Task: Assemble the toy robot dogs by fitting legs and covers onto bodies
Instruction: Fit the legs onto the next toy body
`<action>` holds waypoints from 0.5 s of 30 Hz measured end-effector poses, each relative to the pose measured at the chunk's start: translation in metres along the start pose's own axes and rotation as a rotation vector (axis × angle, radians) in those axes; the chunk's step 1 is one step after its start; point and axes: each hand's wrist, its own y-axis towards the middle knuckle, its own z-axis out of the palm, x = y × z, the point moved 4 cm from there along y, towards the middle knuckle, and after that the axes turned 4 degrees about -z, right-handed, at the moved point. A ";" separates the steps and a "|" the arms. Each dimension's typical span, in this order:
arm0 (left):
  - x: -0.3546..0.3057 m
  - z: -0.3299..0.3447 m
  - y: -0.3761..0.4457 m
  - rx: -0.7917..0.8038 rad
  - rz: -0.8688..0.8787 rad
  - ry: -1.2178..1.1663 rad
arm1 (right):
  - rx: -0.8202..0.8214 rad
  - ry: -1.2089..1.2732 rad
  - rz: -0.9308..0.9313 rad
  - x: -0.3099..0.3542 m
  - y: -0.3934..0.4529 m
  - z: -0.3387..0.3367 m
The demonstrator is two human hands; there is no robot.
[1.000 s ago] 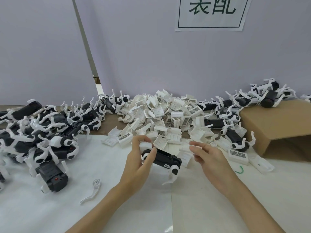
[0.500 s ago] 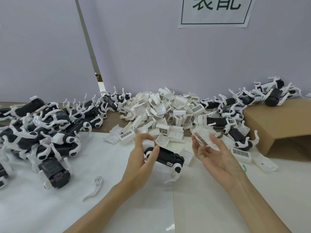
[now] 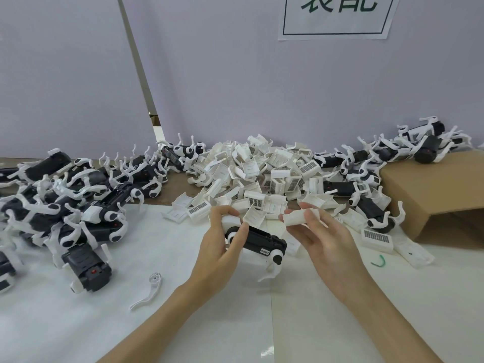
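Observation:
My left hand [image 3: 219, 247] grips the white head end of a black toy dog body [image 3: 262, 241], held just above the white sheet. A white leg [image 3: 272, 268] hangs from the body's far end. My right hand [image 3: 322, 242] holds a white cover [image 3: 294, 218] between thumb and fingers, just right of and above the body, apart from it. A heap of white covers [image 3: 262, 174] lies behind both hands.
Assembled black-and-white dogs [image 3: 68, 205] crowd the left side. More dogs [image 3: 372, 163] lie at the back right beside a cardboard box [image 3: 440, 187]. A loose white leg [image 3: 148, 290] and a green twist tie [image 3: 379, 261] lie on the white sheet.
My right hand reached into the cover heap, picked up a white cover and brought it towards the dog body. The left hand kept holding the body almost still.

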 end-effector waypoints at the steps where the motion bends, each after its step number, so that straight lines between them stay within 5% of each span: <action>1: 0.000 0.000 0.000 0.003 0.004 0.008 | 0.006 -0.008 0.008 0.002 0.000 -0.002; 7: -0.003 0.004 0.000 0.081 0.090 0.069 | 0.209 -0.759 -0.211 -0.001 -0.013 0.005; 15: -0.008 0.007 -0.002 0.134 0.161 0.088 | 0.372 -1.065 -0.346 -0.018 -0.029 0.029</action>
